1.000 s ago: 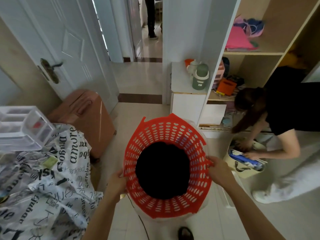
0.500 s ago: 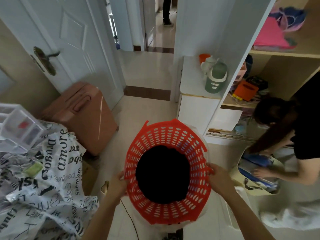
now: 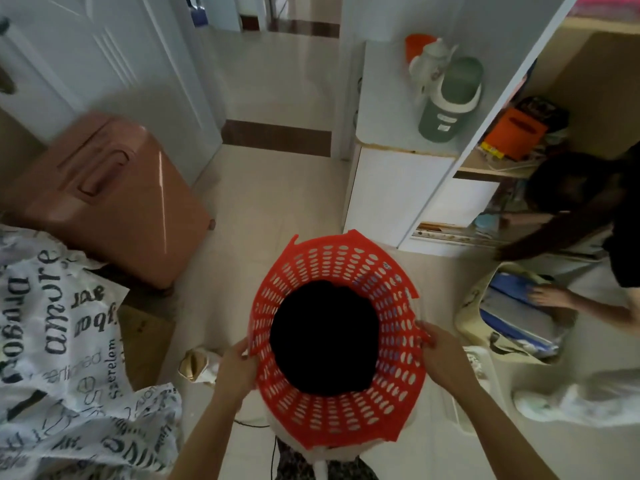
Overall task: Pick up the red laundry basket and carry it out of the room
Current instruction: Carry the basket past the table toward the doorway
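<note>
The red laundry basket (image 3: pixel 346 407) is round, with perforated walls, and hangs in front of me above the tiled floor. Something black fills its bottom. My left hand (image 3: pixel 239 367) grips the rim on the left side. On the right side my right hand (image 3: pixel 441 358) grips the rim. The open doorway (image 3: pixel 277 81) lies straight ahead, with a dark threshold strip across the floor.
A pink suitcase (image 3: pixel 110 199) stands left of the path by the white door (image 3: pixel 104 64). A printed cloth (image 3: pixel 59 341) covers the near left. A white cabinet (image 3: pixel 398 188) with a green jug (image 3: pixel 450 98) flanks the right. A crouching person (image 3: pixel 588 237) reaches into a bag (image 3: pixel 519 323) at right.
I have moved forward toward the doorway with the basket held in both hands. The suitcase, cabinet and threshold now sit closer and lower in view.
</note>
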`<state>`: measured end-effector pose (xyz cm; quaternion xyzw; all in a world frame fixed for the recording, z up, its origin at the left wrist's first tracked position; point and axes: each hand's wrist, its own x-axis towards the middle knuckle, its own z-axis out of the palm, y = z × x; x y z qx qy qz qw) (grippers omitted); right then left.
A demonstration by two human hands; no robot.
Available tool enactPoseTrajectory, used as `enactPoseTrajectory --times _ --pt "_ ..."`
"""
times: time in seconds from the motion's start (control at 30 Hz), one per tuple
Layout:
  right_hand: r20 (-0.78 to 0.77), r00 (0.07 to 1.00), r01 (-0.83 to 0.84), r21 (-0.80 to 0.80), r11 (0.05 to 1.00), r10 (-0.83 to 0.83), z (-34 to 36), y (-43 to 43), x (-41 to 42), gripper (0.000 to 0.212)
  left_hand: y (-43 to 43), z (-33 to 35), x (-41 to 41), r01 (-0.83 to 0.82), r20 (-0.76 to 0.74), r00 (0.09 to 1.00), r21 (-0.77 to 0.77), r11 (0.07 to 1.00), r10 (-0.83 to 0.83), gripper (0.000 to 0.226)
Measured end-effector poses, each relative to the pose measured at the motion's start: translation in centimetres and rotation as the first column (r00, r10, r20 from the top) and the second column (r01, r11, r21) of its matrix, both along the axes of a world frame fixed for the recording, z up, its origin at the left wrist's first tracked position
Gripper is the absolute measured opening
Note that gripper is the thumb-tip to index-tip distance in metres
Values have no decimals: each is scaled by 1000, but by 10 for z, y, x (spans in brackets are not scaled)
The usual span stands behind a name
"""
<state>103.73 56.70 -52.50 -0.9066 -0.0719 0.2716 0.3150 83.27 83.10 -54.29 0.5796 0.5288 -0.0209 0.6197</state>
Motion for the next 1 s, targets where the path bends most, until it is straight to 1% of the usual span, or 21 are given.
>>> enactPoseTrajectory --times 0.1,0.3,0.37,0.47,0.6,0.77,0.93,1.0 --pt "-27 1000 -2 -17 1000 2 -29 7 9 27 8 -36 9 -9 -13 1000 -34 999 9 13" --pt "-38 999 16 -51 999 -18 -90 21 22 36 20 -105 28 -12 -43 999 -67 998 9 17" --pt "-53 999 6 -67 998 -9 -114 26 27 36 23 -129 34 -7 -46 999 -79 997 4 17" --pt "-77 997 12 -85 996 -18 -155 32 32 45 29 -167 43 20 -52 998 -85 996 -24 22" --pt "-99 994 31 -102 994 -41 -209 35 35 38 39 -219 51 57 -77 995 -102 993 -65 20" --pt "-90 995 28 -124 992 -39 -270 38 41 35 46 -281 57 57 -109 992 -112 992 -69 31" --pt "-112 993 11 -152 988 -29 -320 42 46 34 48 -331 64 108 -115 986 -115 988 -121 30" --pt "-128 991 6 -159 987 -26 -340 43 46 34 49 -351 66 124 -123 983 -114 986 -138 27"
